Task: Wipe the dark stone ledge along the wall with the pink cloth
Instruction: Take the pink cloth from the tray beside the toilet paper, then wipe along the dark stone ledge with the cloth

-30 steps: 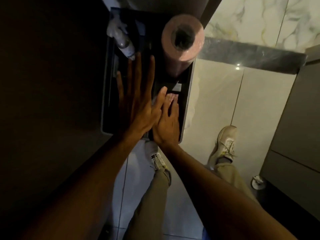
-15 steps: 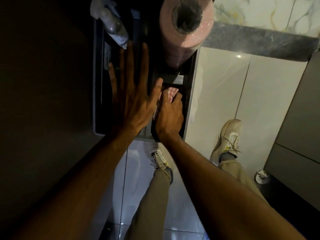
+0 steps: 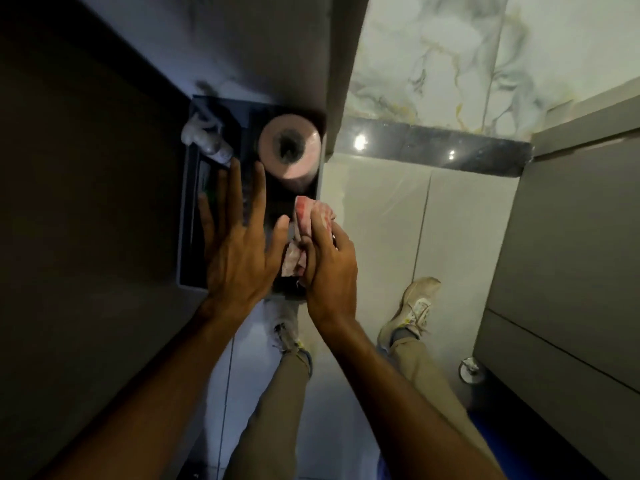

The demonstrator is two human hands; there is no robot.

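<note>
My right hand (image 3: 329, 268) grips the crumpled pink cloth (image 3: 310, 220), which sticks out above my fingers at the right edge of a dark box-like shelf (image 3: 188, 216). On that shelf's dark surface my left hand (image 3: 235, 244) lies flat with the fingers spread. The dark stone ledge (image 3: 433, 147) runs along the marble wall to the right, beyond the shelf, with light spots reflecting on it. Neither hand touches the ledge.
A pink paper roll (image 3: 289, 147) stands at the back of the shelf, and a white spray bottle (image 3: 207, 140) lies at its back left. A grey cabinet (image 3: 571, 258) is at the right. My shoes (image 3: 412, 310) stand on pale floor tiles below.
My right hand has closed on the pink cloth and lifted it out to the shelf's right edge. The view has pulled back; my left hand still rests flat.
</note>
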